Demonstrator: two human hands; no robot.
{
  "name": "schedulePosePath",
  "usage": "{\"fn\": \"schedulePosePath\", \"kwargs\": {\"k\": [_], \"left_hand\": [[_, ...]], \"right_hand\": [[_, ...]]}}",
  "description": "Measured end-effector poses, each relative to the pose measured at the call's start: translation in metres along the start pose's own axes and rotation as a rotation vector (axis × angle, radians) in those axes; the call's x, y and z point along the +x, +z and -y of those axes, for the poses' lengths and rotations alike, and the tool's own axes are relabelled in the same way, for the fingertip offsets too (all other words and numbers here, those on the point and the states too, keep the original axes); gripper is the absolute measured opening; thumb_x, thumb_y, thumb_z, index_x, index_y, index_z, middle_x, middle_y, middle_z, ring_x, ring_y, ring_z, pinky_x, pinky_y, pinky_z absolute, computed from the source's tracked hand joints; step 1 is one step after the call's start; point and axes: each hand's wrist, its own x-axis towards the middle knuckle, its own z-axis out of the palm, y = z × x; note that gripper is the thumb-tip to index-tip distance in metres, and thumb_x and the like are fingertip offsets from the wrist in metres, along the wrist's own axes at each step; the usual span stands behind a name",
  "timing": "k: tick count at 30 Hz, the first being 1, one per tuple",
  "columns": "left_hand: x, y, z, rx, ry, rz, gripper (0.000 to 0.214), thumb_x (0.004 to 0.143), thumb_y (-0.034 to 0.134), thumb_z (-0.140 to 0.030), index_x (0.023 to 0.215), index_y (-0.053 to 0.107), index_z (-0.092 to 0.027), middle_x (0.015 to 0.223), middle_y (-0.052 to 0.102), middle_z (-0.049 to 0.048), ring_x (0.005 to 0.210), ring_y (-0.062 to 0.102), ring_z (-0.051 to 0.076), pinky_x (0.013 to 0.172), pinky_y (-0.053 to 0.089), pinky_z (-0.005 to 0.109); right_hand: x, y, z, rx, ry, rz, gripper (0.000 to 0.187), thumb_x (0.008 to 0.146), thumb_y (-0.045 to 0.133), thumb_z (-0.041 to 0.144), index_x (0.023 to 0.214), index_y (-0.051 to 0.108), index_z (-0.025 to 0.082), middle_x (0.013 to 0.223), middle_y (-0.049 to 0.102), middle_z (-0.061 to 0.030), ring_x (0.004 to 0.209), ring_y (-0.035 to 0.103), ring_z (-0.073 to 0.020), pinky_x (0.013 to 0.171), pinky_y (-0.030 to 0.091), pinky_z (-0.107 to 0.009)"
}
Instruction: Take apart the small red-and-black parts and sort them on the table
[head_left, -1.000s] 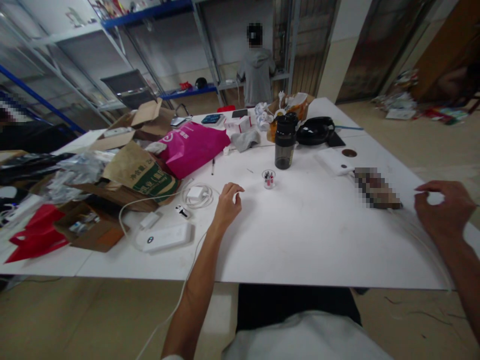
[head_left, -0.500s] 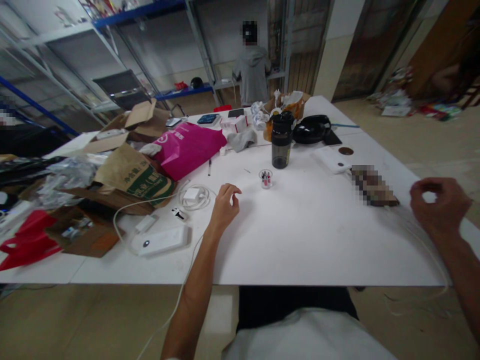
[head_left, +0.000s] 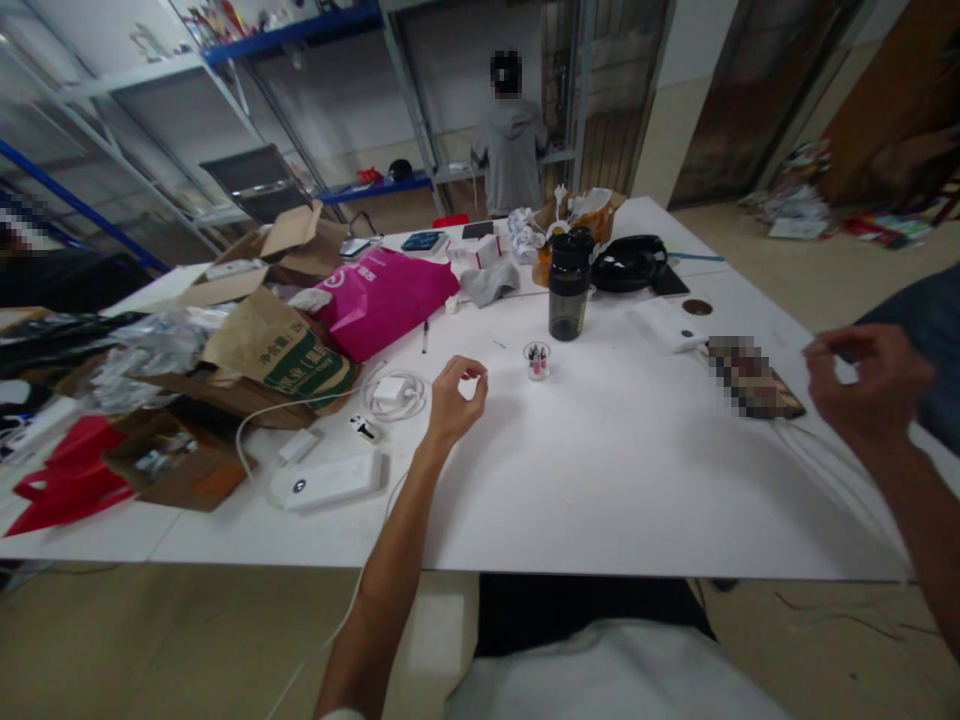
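Observation:
My left hand (head_left: 457,402) is held above the white table (head_left: 592,480), thumb and forefinger tips together in a ring. Nothing shows between them. A clear cup with small red and black items (head_left: 537,362) stands to its right, and a coiled white cable with a charger (head_left: 391,392) lies to its left. At the right edge my right hand (head_left: 874,385) is raised with thumb and forefinger curled into a ring as well, with nothing visible in it. Nearest to it lies a phone (head_left: 776,398), partly blurred out, with a white cable attached.
A dark bottle (head_left: 568,290) stands beyond the cup. On the left are a white power bank (head_left: 334,482), a cardboard box (head_left: 176,470), a brown paper bag (head_left: 281,345) and a pink bag (head_left: 390,295). A person in grey (head_left: 511,150) stands at the back shelves.
My left thumb and forefinger have come together, closing the gap between them. My right hand has shifted slightly left and up. Dark blue clothing has appeared at the right edge.

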Motion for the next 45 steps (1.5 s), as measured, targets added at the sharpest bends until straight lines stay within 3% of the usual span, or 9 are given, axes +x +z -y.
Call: {"fn": "schedulePosePath", "kwargs": {"k": [2, 5, 9, 14, 18, 25, 35, 45], "left_hand": [[0.014, 0.002, 0.000, -0.014, -0.023, -0.010, 0.009, 0.102, 0.071, -0.015, 0.101, 0.072, -0.025, 0.098, 0.078, 0.0044, 0.093, 0.073, 0.023, 0.088, 0.061, 0.039], [0.033, 0.010, 0.002, -0.048, -0.095, -0.013, 0.006, 0.101, 0.072, -0.019, 0.099, 0.073, -0.025, 0.098, 0.080, 0.0041, 0.092, 0.074, 0.022, 0.089, 0.061, 0.039], [0.047, 0.030, 0.007, -0.154, -0.229, -0.038, 0.008, 0.102, 0.076, -0.029, 0.096, 0.073, -0.025, 0.094, 0.081, 0.0028, 0.090, 0.075, 0.021, 0.087, 0.060, 0.036], [0.033, 0.055, 0.015, -0.260, -0.404, -0.075, 0.026, 0.106, 0.080, -0.045, 0.096, 0.070, -0.024, 0.095, 0.079, 0.0032, 0.091, 0.074, 0.020, 0.084, 0.058, 0.032], [0.014, 0.064, 0.024, -0.250, -0.460, -0.064, 0.026, 0.107, 0.080, -0.046, 0.098, 0.072, -0.023, 0.094, 0.077, 0.0028, 0.089, 0.072, 0.019, 0.083, 0.056, 0.032], [0.004, 0.067, 0.033, -0.132, -0.412, -0.082, 0.017, 0.110, 0.074, -0.039, 0.102, 0.071, -0.024, 0.096, 0.078, 0.0024, 0.090, 0.070, 0.021, 0.088, 0.056, 0.035], [-0.001, 0.070, 0.023, 0.019, -0.147, 0.040, 0.006, 0.113, 0.069, -0.026, 0.107, 0.069, -0.026, 0.101, 0.078, 0.0067, 0.097, 0.070, 0.027, 0.094, 0.058, 0.046], [0.000, 0.070, 0.025, 0.031, -0.124, 0.044, 0.007, 0.112, 0.069, -0.023, 0.106, 0.068, -0.027, 0.099, 0.077, 0.0058, 0.096, 0.071, 0.027, 0.092, 0.058, 0.045]], "right_hand": [[0.012, 0.014, 0.035, 0.111, -0.068, -0.022, 0.022, 0.076, 0.070, 0.041, 0.093, 0.062, 0.030, 0.087, 0.078, -0.0106, 0.080, 0.076, -0.0297, 0.074, 0.059, -0.045], [0.025, 0.040, 0.095, 0.306, -0.186, 0.072, 0.016, 0.088, 0.071, 0.041, 0.096, 0.061, 0.030, 0.092, 0.078, -0.0096, 0.085, 0.076, -0.0276, 0.086, 0.064, -0.047], [0.038, 0.077, 0.173, 0.530, -0.293, 0.183, 0.022, 0.095, 0.077, 0.041, 0.093, 0.057, 0.032, 0.091, 0.076, -0.0062, 0.081, 0.072, -0.0260, 0.081, 0.063, -0.046], [0.047, 0.114, 0.251, 0.629, -0.380, 0.348, 0.025, 0.097, 0.083, 0.046, 0.095, 0.062, 0.032, 0.091, 0.074, -0.0049, 0.084, 0.070, -0.0290, 0.089, 0.064, -0.052], [0.045, 0.137, 0.289, 0.719, -0.418, 0.412, 0.025, 0.101, 0.081, 0.048, 0.096, 0.064, 0.031, 0.092, 0.075, -0.0042, 0.085, 0.070, -0.0273, 0.090, 0.063, -0.049], [0.032, 0.163, 0.299, 0.751, -0.514, 0.532, 0.018, 0.100, 0.079, 0.045, 0.099, 0.069, 0.030, 0.094, 0.079, -0.0048, 0.086, 0.071, -0.0264, 0.085, 0.061, -0.045], [0.039, 0.162, 0.285, 0.703, -0.628, 0.728, 0.018, 0.099, 0.083, 0.038, 0.110, 0.075, 0.027, 0.111, 0.083, -0.0084, 0.097, 0.075, -0.0286, 0.092, 0.058, -0.045], [0.039, 0.164, 0.283, 0.690, -0.660, 0.816, 0.002, 0.100, 0.074, 0.025, 0.099, 0.073, 0.026, 0.097, 0.077, -0.0053, 0.087, 0.065, -0.0243, 0.086, 0.052, -0.041]]}}
